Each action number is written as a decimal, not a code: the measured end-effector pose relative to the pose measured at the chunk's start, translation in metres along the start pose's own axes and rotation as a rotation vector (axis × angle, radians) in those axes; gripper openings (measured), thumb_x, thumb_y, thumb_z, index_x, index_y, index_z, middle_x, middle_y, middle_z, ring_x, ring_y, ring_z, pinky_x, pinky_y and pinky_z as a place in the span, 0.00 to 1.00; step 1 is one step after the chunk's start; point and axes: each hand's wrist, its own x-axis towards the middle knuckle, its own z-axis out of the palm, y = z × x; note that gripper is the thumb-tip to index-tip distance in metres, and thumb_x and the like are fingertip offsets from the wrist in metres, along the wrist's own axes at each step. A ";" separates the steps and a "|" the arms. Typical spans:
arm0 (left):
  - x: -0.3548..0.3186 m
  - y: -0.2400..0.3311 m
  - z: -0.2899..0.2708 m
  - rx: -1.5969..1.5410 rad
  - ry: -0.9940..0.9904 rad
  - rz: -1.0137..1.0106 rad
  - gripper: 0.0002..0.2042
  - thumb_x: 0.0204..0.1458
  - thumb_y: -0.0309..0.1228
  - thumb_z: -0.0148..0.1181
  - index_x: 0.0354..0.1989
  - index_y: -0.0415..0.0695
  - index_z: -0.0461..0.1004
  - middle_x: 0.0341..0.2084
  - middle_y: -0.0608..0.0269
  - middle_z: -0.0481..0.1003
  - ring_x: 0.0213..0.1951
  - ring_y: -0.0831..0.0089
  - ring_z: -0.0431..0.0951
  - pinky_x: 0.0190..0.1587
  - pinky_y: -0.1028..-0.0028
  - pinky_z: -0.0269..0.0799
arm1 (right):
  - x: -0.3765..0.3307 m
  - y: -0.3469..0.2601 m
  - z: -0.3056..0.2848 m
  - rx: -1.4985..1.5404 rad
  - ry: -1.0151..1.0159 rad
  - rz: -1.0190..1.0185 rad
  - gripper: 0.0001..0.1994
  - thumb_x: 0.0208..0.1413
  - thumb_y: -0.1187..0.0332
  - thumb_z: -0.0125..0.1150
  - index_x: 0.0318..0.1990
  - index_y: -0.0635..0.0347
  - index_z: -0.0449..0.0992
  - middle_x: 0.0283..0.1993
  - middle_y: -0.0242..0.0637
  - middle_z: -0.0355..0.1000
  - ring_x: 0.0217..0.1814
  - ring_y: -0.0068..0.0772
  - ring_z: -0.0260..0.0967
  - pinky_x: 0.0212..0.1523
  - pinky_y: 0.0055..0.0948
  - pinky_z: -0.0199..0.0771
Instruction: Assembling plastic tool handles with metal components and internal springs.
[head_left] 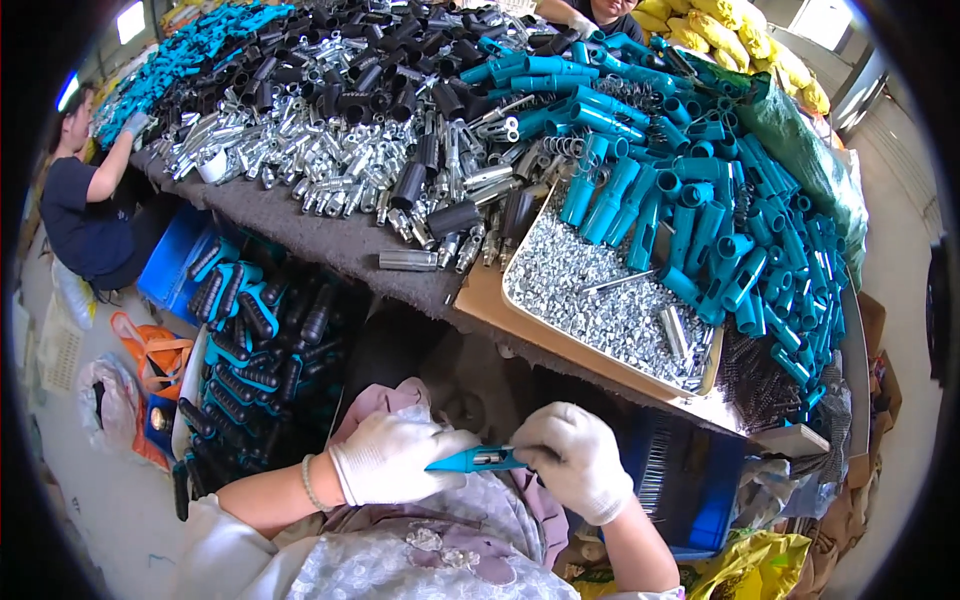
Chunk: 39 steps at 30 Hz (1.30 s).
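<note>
Above floral garment (pixel 390 565): left grip (pixel 398 458) clasps slotted teal tube (pixel 462 461); right grip (pixel 578 462), hold unclear. Likely fitting; next needs alignment.

Well left of the left hand (pixel 400 458), an orange bag (pixel 165 356) rests near a pale plastic bag (pixel 112 410); farther beyond, a dark-shirted person (pixel 85 220) sits. Below and right of the right hand (pixel 577 460) lies a crumpled yellow bag (pixel 755 570). Far beyond that hand, yellow sacks (pixel 722 32) are piled.
</note>
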 end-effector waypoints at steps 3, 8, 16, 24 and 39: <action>0.006 -0.005 0.001 0.016 0.010 0.022 0.16 0.49 0.43 0.65 0.43 0.51 0.76 0.25 0.62 0.78 0.31 0.59 0.81 0.31 0.60 0.78 | -0.004 0.005 0.006 -0.020 0.005 -0.052 0.10 0.36 0.76 0.71 0.30 0.56 0.79 0.33 0.36 0.75 0.37 0.42 0.75 0.39 0.36 0.76; 0.004 -0.008 0.000 -0.002 -0.056 -0.025 0.16 0.50 0.43 0.64 0.44 0.52 0.75 0.26 0.60 0.77 0.27 0.57 0.81 0.27 0.60 0.77 | -0.009 0.011 0.019 -0.034 -0.034 -0.138 0.09 0.38 0.73 0.71 0.30 0.54 0.79 0.35 0.34 0.74 0.37 0.40 0.73 0.39 0.37 0.74; 0.004 -0.001 0.007 0.018 0.035 0.050 0.16 0.50 0.44 0.63 0.44 0.51 0.75 0.24 0.60 0.76 0.27 0.59 0.80 0.27 0.61 0.76 | -0.016 0.011 0.024 -0.036 0.007 -0.139 0.10 0.38 0.73 0.72 0.30 0.54 0.78 0.34 0.33 0.73 0.38 0.40 0.73 0.40 0.37 0.74; 0.015 -0.004 0.011 0.001 -0.038 -0.002 0.16 0.50 0.44 0.63 0.43 0.51 0.75 0.23 0.57 0.76 0.28 0.58 0.80 0.28 0.60 0.76 | -0.015 0.020 0.026 -0.065 -0.006 -0.155 0.10 0.38 0.73 0.72 0.31 0.53 0.78 0.34 0.33 0.72 0.38 0.41 0.72 0.41 0.38 0.72; 0.002 0.009 0.049 -0.200 -0.003 0.025 0.14 0.46 0.47 0.62 0.34 0.51 0.78 0.21 0.56 0.77 0.26 0.52 0.79 0.29 0.55 0.74 | -0.007 0.004 0.004 -0.145 -0.407 0.038 0.14 0.43 0.65 0.73 0.37 0.61 0.79 0.37 0.47 0.76 0.38 0.47 0.76 0.38 0.40 0.76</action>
